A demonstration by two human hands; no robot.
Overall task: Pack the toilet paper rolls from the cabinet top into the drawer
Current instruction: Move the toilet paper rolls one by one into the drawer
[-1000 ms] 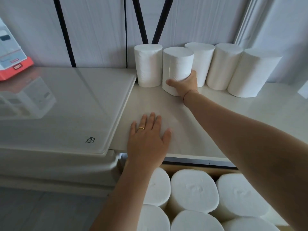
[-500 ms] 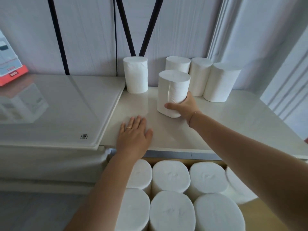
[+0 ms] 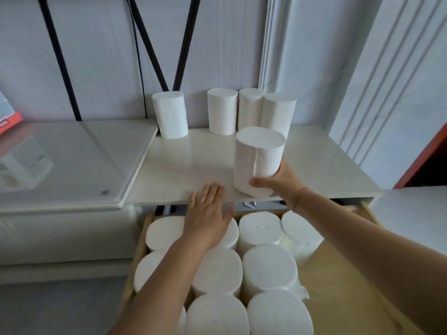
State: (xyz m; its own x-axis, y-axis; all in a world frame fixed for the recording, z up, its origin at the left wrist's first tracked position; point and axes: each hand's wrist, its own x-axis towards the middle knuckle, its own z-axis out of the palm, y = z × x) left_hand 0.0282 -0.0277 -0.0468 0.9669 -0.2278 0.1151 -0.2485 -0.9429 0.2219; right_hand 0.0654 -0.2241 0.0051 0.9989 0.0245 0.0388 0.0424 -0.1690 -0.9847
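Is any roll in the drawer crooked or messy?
Yes. The back-right roll in the drawer leans tilted while the others stand upright. The middle roll beside it has a loose ragged flap.

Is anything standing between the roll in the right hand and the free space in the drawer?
Nothing visible does. The right hand holds the roll at the cabinet edge; the drawer's bare right side lies open below. The left hand is further left.
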